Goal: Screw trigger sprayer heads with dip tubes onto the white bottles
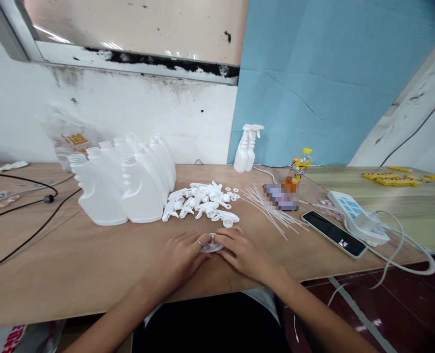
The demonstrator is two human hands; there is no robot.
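My left hand [184,250], with a ring on one finger, and my right hand [241,250] meet at the front of the table. Between them they grip a white plastic spray head [212,245], its round opening showing and its ends covered by fingers. Just beyond the hands lies a pile of white trigger spray heads [202,198]. Small white washers [234,191] and thin white dip tubes [272,213] are to the right of that pile. White bottles without tops [141,196] stand upright in rows at the left.
Two bottles with spray heads [244,152] stand at the back. To the right are a drink bottle [300,169], a blurred-out packet [280,197], a phone [334,234] and a power strip [357,215] with white cables. Black cables [37,235] cross the left side.
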